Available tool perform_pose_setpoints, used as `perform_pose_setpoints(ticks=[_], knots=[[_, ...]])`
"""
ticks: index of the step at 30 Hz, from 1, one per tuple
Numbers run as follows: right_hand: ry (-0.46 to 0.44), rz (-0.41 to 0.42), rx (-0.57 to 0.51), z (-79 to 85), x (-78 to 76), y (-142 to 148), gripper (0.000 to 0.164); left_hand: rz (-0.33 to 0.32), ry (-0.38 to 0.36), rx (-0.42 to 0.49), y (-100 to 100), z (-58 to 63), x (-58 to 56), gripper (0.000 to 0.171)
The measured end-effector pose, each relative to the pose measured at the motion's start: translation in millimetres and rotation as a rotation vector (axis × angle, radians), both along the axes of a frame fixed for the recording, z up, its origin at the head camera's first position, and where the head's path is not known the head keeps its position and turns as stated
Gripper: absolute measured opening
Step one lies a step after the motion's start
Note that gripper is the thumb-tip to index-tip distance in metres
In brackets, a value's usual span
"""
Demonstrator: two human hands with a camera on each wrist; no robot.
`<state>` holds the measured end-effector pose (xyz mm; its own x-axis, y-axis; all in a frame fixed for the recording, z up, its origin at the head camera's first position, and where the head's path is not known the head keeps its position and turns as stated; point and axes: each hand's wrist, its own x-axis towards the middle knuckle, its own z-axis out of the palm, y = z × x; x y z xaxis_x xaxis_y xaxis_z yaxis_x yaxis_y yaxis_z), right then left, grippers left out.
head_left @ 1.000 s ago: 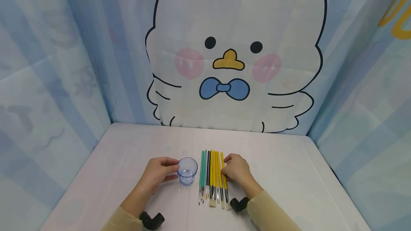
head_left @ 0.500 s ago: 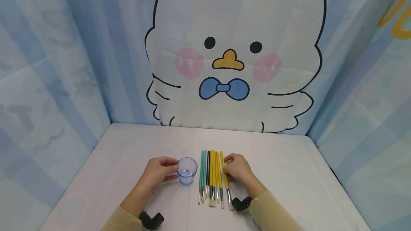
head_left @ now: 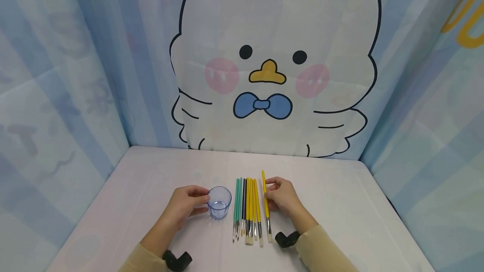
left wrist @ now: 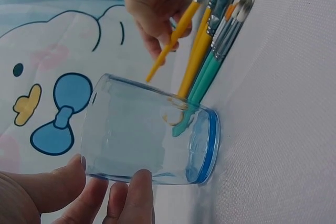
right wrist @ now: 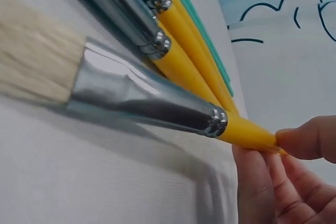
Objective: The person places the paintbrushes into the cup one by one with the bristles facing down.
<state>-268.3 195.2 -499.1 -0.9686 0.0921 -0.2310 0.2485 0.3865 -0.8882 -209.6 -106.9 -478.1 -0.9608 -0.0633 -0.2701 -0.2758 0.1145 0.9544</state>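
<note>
My left hand holds the side of a clear bluish cup that stands upright on the table; in the left wrist view the thumb lies at the cup's rim and the fingers along its wall. A yellow-handled paintbrush with a flat pale bristle head is pinched by my right hand, thumb on one side and fingers on the other. It is tilted and apart from a row of paintbrushes with green, dark and yellow handles, lying side by side between both hands.
The table has a pale cloth. A curtain with a cartoon bird rises behind its far edge, and striped curtains flank both sides. Black angled pieces sit at both wrists.
My right hand has moved the rightmost yellow paintbrush right, away from the row, and raised it slightly. The left hand and the cup stay in place.
</note>
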Motion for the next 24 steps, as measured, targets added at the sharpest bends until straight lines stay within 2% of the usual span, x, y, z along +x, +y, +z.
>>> perform_pose_setpoints(ticks=[7,14,24], knots=[[0.067,-0.006,-0.089,10.5,-0.4,1.0,0.042,0.003,-0.001,0.004,-0.2,-0.7,0.5,0.026],[0.166,-0.002,-0.131,22.5,-1.9,-5.6,0.044,0.010,-0.005,0.009,-1.0,-0.7,0.5,0.025],[0.304,0.040,-0.183,54.5,2.2,-22.3,0.044,0.002,-0.010,0.024,-1.9,-3.8,-2.6,0.026]])
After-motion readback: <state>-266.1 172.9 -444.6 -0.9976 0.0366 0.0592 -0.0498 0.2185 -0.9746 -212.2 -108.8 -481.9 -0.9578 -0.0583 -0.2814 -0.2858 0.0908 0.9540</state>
